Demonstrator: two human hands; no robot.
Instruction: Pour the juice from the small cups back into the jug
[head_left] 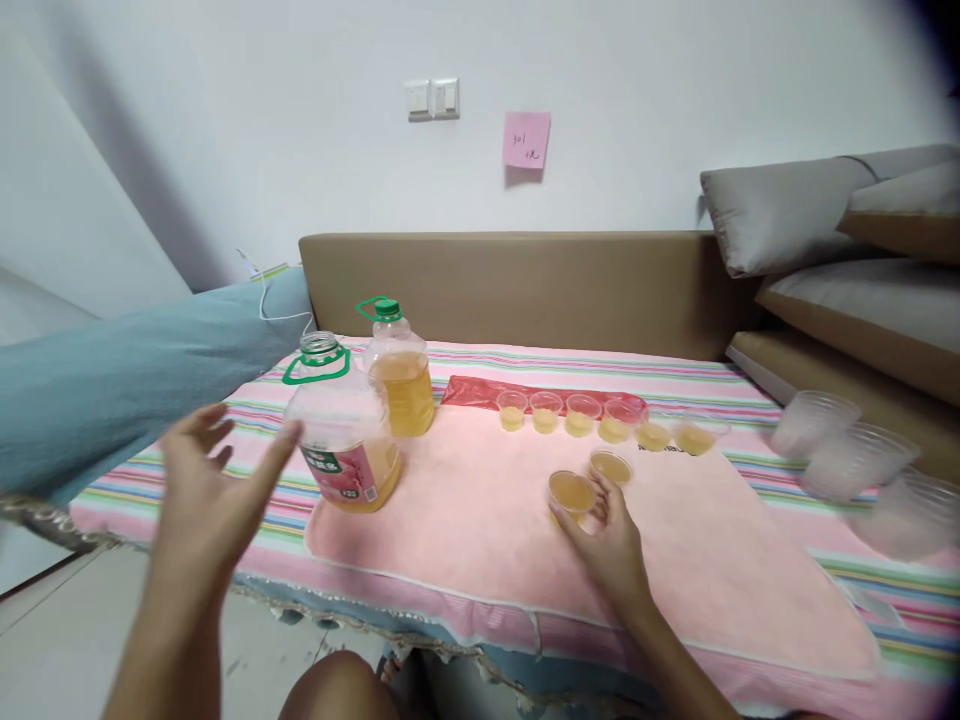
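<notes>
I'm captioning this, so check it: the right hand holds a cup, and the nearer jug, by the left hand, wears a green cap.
Not quite: the head view shows the nearer jug, by the left hand, uncapped; the green cap sits on the farther jug. The right hand holds a cup.
</notes>
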